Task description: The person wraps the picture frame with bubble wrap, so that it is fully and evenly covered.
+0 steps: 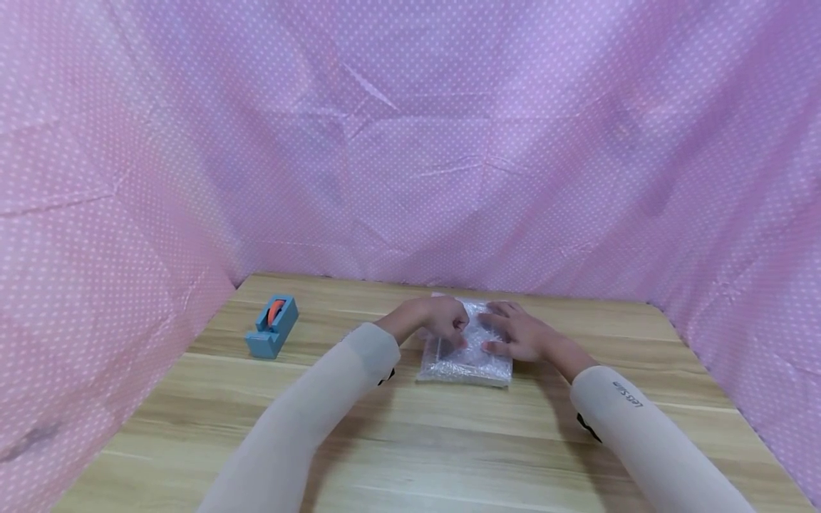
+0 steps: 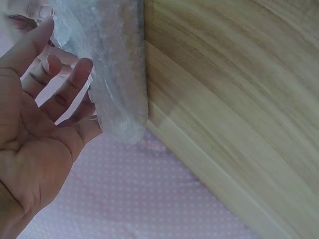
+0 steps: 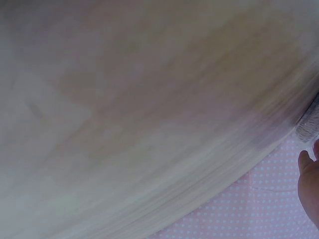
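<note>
A flat rectangular package in clear bubble wrap lies on the table, its contents blurred by the wrap. My left hand is over its left part, fingers bent and thumb reaching down to the wrap. In the left wrist view, the fingers of the left hand are loosely bent and apart, some tips against the bubble wrap. My right hand rests on the package's right side with fingers spread. Only part of the right hand shows in the right wrist view, beside a corner of bubble wrap.
A blue tape dispenser with an orange core stands on the left of the wooden table. Pink dotted cloth hangs behind the table and along both sides.
</note>
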`<control>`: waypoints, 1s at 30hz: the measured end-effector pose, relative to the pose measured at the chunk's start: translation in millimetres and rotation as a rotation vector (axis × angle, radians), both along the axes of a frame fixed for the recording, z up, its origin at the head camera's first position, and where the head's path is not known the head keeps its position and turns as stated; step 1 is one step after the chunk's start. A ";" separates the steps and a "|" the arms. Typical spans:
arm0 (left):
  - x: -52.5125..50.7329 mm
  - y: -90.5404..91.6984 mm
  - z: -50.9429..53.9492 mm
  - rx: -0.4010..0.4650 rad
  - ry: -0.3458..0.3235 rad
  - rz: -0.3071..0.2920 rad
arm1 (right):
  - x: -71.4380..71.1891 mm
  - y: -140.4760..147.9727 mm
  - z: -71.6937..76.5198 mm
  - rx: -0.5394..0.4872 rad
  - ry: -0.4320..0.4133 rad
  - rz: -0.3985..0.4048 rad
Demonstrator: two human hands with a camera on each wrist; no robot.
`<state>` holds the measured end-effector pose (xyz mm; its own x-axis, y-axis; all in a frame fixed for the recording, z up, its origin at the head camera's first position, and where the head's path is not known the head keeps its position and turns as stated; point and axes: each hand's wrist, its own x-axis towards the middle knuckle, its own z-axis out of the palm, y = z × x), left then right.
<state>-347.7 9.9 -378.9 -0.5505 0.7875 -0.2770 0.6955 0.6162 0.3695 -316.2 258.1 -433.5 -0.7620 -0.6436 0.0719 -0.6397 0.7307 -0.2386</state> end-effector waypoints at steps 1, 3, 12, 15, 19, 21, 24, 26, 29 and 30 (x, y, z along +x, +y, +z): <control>0.0 0.4 -0.6 -0.003 0.016 -0.002 | 0.2 -0.1 -0.1 -0.001 0.001 0.000; -0.2 1.0 -1.8 -0.005 0.036 -0.007 | 0.5 -0.4 0.2 -0.002 0.000 -0.003; 3.4 6.6 -8.5 -0.043 0.126 0.014 | 1.0 0.1 0.1 0.013 -0.007 -0.003; 6.5 8.5 -9.3 -0.066 0.172 0.024 | 0.6 0.5 -0.3 0.016 0.001 -0.006; 9.8 10.3 -11.1 -0.090 0.239 0.050 | -0.6 0.7 -0.7 0.014 0.007 -0.002; 10.7 10.7 -12.3 -0.097 0.268 0.069 | -1.2 1.0 -0.5 0.016 0.011 0.000; 11.4 10.5 -14.5 -0.108 0.295 0.110 | -1.5 1.2 -0.2 0.021 0.014 0.005; 11.0 10.2 -15.9 -0.112 0.310 0.121 | -1.3 1.2 0.1 0.024 0.009 0.005; 9.3 8.0 -16.7 -0.098 0.311 0.117 | -1.1 0.9 -0.1 0.023 -0.002 0.000; 8.2 6.8 -16.5 -0.085 0.298 0.113 | -1.0 0.8 0.1 0.023 -0.007 -0.003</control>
